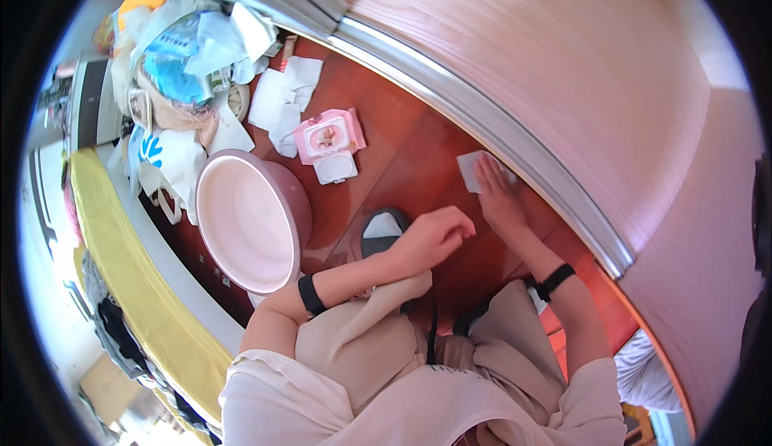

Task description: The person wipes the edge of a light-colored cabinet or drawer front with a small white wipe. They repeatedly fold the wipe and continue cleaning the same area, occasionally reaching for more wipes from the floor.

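Note:
My right hand [499,195] lies flat on a white wipe [470,173], pressing it against the reddish-brown wooden floor [401,138] beside the metal sliding-door track [476,105]. Part of the wipe is hidden under the fingers. My left hand [437,235] hangs in front of my bent knee, its fingers curled together and nothing visible in them. Ahead on the floor is a pink pack of wet wipes [360,129], its white lid [335,168] flipped back. Several white sheets [268,102] are spread beyond the pack.
A pink plastic basin [247,223] stands tilted-looking at my left. Behind it are heaped plastic bags [175,78] and a white tote bag [175,162]. A yellow cloth [120,235] covers a long ledge at left. A pale wood-grain panel [543,42] rises at right. My slippered foot [383,229] is between.

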`<act>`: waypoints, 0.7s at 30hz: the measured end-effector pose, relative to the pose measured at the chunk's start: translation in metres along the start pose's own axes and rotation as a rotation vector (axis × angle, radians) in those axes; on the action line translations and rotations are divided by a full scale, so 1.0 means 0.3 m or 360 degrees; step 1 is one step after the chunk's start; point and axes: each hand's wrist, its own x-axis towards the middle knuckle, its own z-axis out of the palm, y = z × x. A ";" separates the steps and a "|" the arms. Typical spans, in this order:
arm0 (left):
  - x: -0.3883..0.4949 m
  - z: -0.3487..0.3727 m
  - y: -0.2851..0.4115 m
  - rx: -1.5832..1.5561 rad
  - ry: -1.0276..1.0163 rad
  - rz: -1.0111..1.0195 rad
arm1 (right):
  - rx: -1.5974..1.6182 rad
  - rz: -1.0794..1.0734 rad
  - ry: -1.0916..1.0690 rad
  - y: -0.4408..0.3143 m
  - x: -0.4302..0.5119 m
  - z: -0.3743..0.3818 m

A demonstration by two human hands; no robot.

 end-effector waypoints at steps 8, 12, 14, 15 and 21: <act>-0.009 -0.217 0.008 0.0077 0.0337 0.0162 | 0.0069 -0.0244 0.0010 -0.251 0.566 0.119; 0.021 -0.324 -0.095 0.1292 0.0613 -0.0107 | 0.0038 -0.0472 0.0105 -0.353 0.815 0.165; 0.041 -0.375 -0.165 0.1815 0.0481 -0.0372 | 0.0105 -0.0554 0.0165 -0.399 0.922 0.181; 0.048 -0.390 -0.197 0.1989 0.0472 -0.0437 | 0.0098 -0.0512 0.0075 -0.421 0.965 0.186; 0.077 -0.459 -0.344 0.2092 0.0356 -0.0579 | 0.0014 -0.0447 -0.0114 -0.545 1.189 0.185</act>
